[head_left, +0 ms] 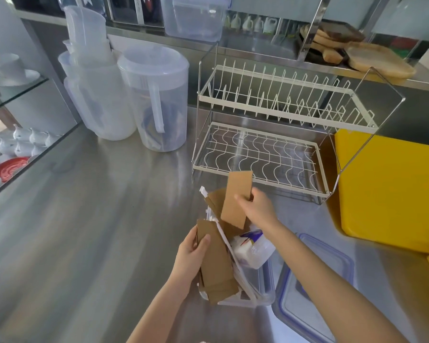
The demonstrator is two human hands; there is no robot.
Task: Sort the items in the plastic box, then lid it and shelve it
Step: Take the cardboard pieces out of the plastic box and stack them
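Observation:
A clear plastic box (264, 285) stands on the steel counter near the front edge. It holds brown cardboard pieces, white plastic strips and a white packet with blue print (252, 251). My left hand (192, 253) grips a stack of cardboard pieces (217, 263) at the box's left side. My right hand (256, 206) holds a single cardboard strip (237, 196) raised above the box. The box's lid (315, 288), clear with a blue rim, lies flat on the counter just right of the box, partly under my right forearm.
A white two-tier wire dish rack (270, 134) stands behind the box. Clear plastic pitchers (154, 95) are at the back left, a yellow crate (391, 191) at the right. A shelf above carries another lidded clear box (193, 18). Glass shelves with white crockery run along the left.

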